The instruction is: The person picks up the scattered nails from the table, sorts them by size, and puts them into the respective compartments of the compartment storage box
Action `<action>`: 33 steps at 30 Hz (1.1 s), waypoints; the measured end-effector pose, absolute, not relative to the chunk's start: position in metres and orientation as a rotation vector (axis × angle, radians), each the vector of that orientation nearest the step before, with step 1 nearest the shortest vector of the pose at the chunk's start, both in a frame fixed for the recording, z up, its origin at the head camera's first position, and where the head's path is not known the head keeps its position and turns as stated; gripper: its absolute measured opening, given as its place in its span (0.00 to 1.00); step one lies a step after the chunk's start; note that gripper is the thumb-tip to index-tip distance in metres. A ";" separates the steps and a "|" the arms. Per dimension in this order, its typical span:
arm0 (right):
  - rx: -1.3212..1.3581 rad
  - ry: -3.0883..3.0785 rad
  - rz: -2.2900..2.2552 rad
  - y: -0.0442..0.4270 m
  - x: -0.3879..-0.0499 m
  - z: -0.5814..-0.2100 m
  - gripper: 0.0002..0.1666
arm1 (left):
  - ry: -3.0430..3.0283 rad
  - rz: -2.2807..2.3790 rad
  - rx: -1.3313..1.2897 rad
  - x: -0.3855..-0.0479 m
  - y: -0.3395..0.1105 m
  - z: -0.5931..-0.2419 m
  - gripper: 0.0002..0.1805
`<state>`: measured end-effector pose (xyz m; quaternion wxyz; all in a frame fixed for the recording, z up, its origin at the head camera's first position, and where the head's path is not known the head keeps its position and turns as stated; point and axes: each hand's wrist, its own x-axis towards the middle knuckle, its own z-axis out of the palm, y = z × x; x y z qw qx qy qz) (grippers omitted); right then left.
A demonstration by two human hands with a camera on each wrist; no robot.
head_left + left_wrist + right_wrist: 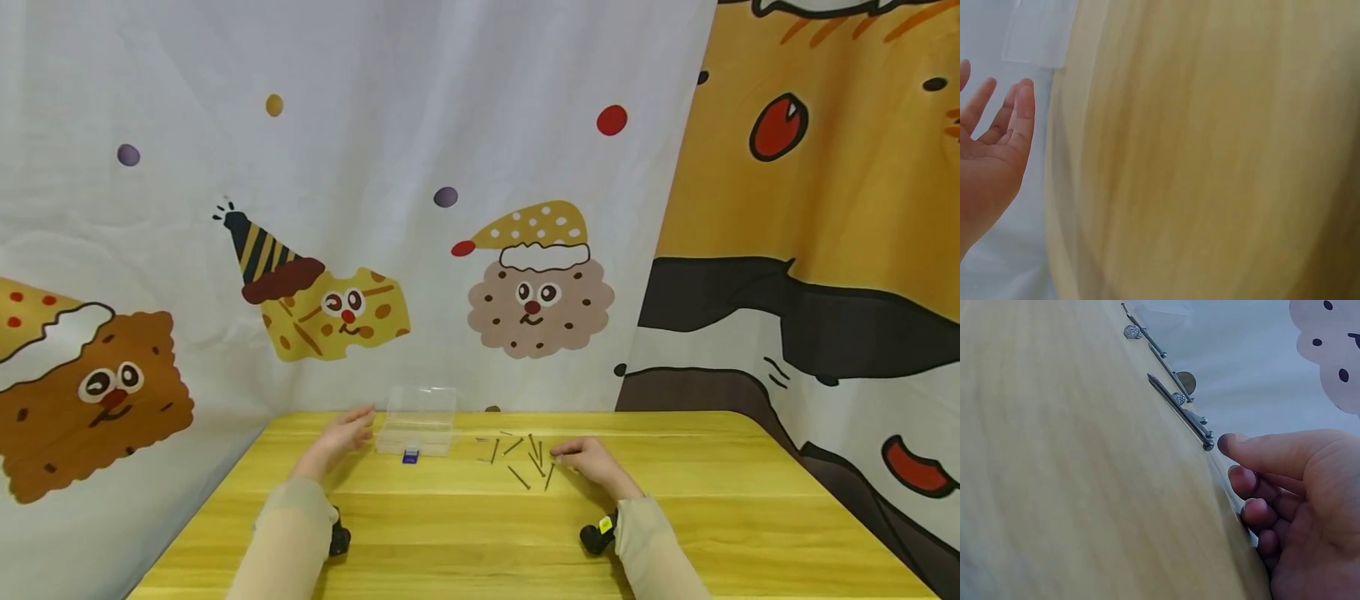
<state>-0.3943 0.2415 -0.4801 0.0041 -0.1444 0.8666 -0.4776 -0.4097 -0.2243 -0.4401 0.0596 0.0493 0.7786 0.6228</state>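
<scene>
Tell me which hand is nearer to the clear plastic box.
Left. The left hand is just off the left side of the clear plastic box; the right hand is well to its right, on the far side of the scattered nails.

Yellow wood-grain table (457,537); behind, white cloth (510,67) printed with cheese figure (335,321), pinkish biscuit figure (542,312).

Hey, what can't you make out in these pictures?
Left hand: left wrist view, cut off by the left edge.
Clear box: left wrist view, cut off by the top edge.
Markings on the blue tab: head view, too small.
Overlapping nails: right wrist view, nearer ones partly hide others.
</scene>
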 end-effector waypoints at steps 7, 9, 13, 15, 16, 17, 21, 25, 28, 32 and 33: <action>-0.493 2.700 -1.517 0.242 -0.394 -0.482 0.15 | 2.355 1.895 0.141 -0.418 -0.221 -0.452 0.30; -0.501 2.688 -1.524 0.243 -0.395 -0.483 0.15 | 2.361 1.902 0.122 -0.420 -0.221 -0.455 0.30; -0.522 2.683 -1.523 0.243 -0.396 -0.485 0.14 | 2.376 1.891 0.111 -0.421 -0.220 -0.458 0.29; -0.527 2.693 -1.516 0.243 -0.396 -0.485 0.13 | 2.366 1.890 0.128 -0.422 -0.220 -0.459 0.29; -0.527 2.699 -1.510 0.243 -0.396 -0.485 0.13 | 2.360 1.888 0.139 -0.423 -0.219 -0.459 0.29; -0.525 2.706 -1.504 0.243 -0.396 -0.485 0.13 | 2.352 1.883 0.153 -0.423 -0.219 -0.459 0.29; -0.529 2.721 -1.486 0.242 -0.396 -0.484 0.13 | 2.329 1.879 0.164 -0.424 -0.219 -0.459 0.30; -0.535 2.732 -1.477 0.241 -0.395 -0.482 0.13 | 2.309 1.863 0.200 -0.423 -0.220 -0.460 0.30; -0.528 2.740 -1.470 0.241 -0.394 -0.482 0.13 | 2.279 1.854 0.247 -0.423 -0.220 -0.461 0.31; -0.535 2.736 -1.467 0.240 -0.393 -0.482 0.13 | 2.246 1.866 0.251 -0.423 -0.220 -0.464 0.31; -0.538 2.735 -1.466 0.240 -0.393 -0.482 0.13 | 2.242 1.865 0.260 -0.423 -0.220 -0.465 0.31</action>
